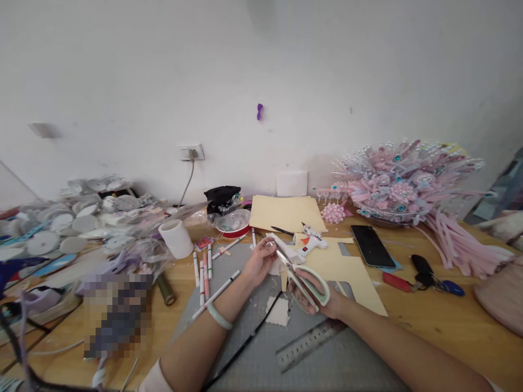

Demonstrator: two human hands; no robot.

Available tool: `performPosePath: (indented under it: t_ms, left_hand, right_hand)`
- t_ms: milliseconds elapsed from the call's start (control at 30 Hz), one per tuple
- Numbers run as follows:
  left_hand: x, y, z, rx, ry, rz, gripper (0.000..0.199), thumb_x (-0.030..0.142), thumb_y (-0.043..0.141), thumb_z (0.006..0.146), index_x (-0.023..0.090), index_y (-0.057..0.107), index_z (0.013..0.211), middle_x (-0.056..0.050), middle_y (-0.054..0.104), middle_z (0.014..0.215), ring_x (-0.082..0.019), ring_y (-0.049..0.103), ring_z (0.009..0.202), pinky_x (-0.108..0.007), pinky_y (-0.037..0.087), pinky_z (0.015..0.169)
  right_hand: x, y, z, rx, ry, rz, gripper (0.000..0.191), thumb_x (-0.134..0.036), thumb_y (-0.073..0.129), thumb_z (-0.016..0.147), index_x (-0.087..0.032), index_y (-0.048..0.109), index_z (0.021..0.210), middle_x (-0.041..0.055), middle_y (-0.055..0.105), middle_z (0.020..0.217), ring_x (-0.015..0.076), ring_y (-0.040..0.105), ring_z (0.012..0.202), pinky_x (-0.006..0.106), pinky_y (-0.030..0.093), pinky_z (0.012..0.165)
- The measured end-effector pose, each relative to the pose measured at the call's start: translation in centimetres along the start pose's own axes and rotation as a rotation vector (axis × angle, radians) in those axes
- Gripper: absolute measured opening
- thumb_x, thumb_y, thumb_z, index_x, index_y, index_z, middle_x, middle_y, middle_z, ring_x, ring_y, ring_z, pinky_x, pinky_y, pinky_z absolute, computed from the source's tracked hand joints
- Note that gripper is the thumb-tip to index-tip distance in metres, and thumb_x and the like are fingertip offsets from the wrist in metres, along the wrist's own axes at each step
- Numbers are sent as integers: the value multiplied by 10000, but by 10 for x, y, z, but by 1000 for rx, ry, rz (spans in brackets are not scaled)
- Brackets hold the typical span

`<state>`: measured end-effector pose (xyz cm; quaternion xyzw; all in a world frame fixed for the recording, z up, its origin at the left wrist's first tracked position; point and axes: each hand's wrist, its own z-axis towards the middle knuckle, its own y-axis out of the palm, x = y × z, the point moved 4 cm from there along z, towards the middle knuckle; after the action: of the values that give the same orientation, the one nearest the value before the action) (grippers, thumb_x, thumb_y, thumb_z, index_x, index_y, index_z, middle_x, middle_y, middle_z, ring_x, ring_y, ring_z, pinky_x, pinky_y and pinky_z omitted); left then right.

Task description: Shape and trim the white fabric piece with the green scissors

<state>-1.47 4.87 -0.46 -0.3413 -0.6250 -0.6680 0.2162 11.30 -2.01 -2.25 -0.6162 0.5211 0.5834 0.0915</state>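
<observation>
My right hand (327,299) grips a pair of scissors (326,288) with pale green and white handles, the blades pointing up and left. My left hand (261,261) is closed in a pinch at the blade tips; what its fingers hold is too small to make out. A white, crumpled sheet (291,251) that looks like tissue lies just behind the blades. Below my hands, a ragged-edged cream paper scrap (278,311) rests on the grey cutting mat (241,348). A steel ruler (304,344) lies beneath my right forearm.
A glue gun (312,242), cream card sheets (284,212) and several markers (223,291) surround the hands. A black cable (253,335) crosses the mat. Phone (372,246), keys (425,277) and a pink beaded ornament (402,188) stand right; a tape roll (175,239) and clutter left.
</observation>
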Motion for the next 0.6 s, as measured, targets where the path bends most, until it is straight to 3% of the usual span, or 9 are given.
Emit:
performPosePath:
  t_ms: [200,500,600]
  left_hand:
    - [0,-2,2,-5,15,1,253,112,722,536,149,594,750,28,555,666,-67,506,608,-199,399,634]
    - [0,1,0,17,-5,-29,237,116,739,514,145,586,693,31,553,636,-62,503,588,-187,403,610]
    - [0,1,0,27,-7,-14,235,111,735,520,146,581,693,27,562,638,-65,510,587,-189,405,609]
  right_hand:
    - [0,-2,2,42,-46,22,354,-486,548,737,-135,575,697,-25,521,539,32,391,329,153,273,287]
    - [0,1,1,85,-22,-12,379,-520,552,721,-143,560,684,-37,473,468,35,384,333,149,241,286]
    - [1,-2,2,128,-36,16,333,-486,596,699,-156,562,718,-28,516,527,35,385,342,154,248,287]
